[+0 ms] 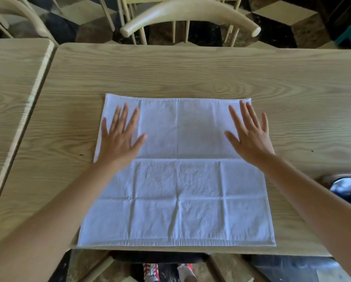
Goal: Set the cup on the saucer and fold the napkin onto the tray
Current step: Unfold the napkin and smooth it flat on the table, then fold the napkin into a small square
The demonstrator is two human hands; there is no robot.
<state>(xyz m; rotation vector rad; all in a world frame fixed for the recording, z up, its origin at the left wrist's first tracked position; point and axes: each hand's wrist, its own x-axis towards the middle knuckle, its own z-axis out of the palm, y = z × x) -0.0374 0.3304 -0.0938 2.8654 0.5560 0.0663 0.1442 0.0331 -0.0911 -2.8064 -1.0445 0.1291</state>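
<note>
A white napkin [178, 180] lies spread flat on the wooden table [191, 74], creased into a grid of fold lines, its near edge at the table's front edge. My left hand [119, 137] lies flat with spread fingers on the napkin's far left part. My right hand [250, 133] is spread flat over the far right part, fingertips near the far right corner. Neither hand grips the cloth. No cup, saucer or tray is in view.
A dark rounded object [347, 190] sits at the right edge of the table. A second table [9, 82] adjoins on the left. A wooden chair [191, 15] stands at the far side. Below the front edge are a chair seat and red-and-white shoes [151, 271].
</note>
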